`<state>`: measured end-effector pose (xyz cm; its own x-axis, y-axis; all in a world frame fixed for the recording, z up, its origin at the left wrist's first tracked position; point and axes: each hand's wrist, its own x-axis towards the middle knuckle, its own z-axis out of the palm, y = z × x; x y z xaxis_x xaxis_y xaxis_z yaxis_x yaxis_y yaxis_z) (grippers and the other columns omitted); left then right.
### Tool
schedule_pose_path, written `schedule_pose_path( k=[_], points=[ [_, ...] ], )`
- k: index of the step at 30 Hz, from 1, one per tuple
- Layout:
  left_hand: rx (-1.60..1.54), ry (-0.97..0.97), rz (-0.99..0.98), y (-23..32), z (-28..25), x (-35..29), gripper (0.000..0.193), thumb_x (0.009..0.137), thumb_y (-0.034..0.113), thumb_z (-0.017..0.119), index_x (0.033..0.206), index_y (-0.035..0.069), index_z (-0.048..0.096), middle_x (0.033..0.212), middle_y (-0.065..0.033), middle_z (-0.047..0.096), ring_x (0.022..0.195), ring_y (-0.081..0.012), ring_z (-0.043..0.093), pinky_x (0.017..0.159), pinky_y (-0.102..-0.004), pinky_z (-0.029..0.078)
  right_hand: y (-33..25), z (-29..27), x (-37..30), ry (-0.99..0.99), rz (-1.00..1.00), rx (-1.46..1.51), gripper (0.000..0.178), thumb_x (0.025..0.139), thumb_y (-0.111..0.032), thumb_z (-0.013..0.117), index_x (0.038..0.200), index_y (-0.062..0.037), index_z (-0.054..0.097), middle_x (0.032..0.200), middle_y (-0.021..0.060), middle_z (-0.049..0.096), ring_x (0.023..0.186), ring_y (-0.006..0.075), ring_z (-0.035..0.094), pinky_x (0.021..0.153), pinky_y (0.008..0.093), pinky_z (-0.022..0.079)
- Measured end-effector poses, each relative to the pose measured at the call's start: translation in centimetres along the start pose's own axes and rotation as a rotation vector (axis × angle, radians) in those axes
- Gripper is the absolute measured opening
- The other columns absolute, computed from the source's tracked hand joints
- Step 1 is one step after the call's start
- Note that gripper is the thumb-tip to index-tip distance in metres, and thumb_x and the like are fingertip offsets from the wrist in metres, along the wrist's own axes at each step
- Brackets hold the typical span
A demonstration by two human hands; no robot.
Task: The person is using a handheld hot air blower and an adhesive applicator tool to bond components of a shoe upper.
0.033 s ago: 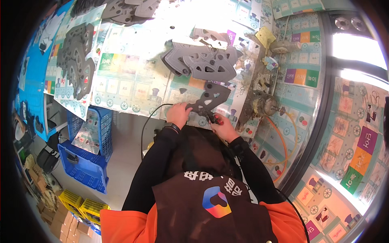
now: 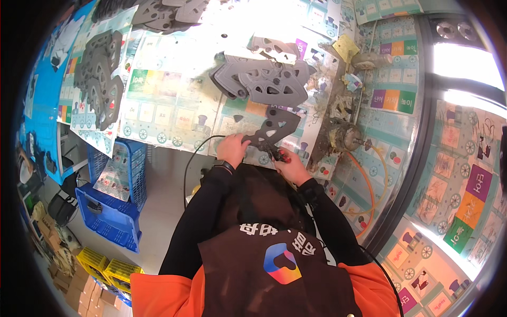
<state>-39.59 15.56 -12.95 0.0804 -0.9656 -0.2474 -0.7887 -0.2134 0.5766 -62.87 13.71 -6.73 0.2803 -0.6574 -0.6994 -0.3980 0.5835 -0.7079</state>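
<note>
at the near edge of a worktop (image 2: 169, 116) covered in printed sheeting, a person's left hand (image 2: 232, 150) grips the narrow end of a dark gray cutout plastic panel (image 2: 282, 125), while the right hand (image 2: 293, 169) is closed around a red-handled pliers-like tool (image 2: 281, 155). the tool's dark tip meets the panel's lower end between the hands; whether it bites cannot be told. the left-hand grip probably steadies the piece, its broad end resting toward the gray panel stack (image 2: 274, 82), which seems set just beyond for easy reach.

room is tight ahead, where the stack sits close to the held panel, and to the right, where a grimy round-bodied device (image 2: 346, 136) lines the worktop's side. wider room lies leftward, across the sheeting toward a second panel pile (image 2: 100, 79). a black cable (image 2: 206, 141) curves over the near edge beside the left hand, a likely snag for the wrist.
</note>
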Motion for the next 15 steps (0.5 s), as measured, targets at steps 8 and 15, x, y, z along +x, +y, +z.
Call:
schedule_pose_path(
  k=[8,15],
  points=[
    [0.024,-0.041,-0.022,0.2,-0.2,0.1,0.028,0.089,0.035,0.069,0.099,0.009,0.068,0.093,-0.0111,0.068,0.091,-0.0326,0.066,0.076,-0.0445,0.053,-0.6,-0.3,-0.3,0.031,0.044,0.085,0.028,0.083,-0.002,0.062,0.111,-0.0016,0.061,0.073,0.0015,0.057,0.062,0.0093,0.053,0.057,0.0276,0.042],
    [0.022,-0.04,-0.02,0.0,0.1,0.1,0.028,0.089,0.035,0.069,0.099,0.009,0.068,0.094,-0.0106,0.068,0.093,-0.0324,0.065,0.077,-0.0446,0.053,-1.1,-1.0,-0.6,0.061,0.09,0.163,0.033,0.082,0.001,0.061,0.115,0.0006,0.062,0.082,0.0014,0.06,0.067,0.0091,0.054,0.06,0.0253,0.042]
  ],
)
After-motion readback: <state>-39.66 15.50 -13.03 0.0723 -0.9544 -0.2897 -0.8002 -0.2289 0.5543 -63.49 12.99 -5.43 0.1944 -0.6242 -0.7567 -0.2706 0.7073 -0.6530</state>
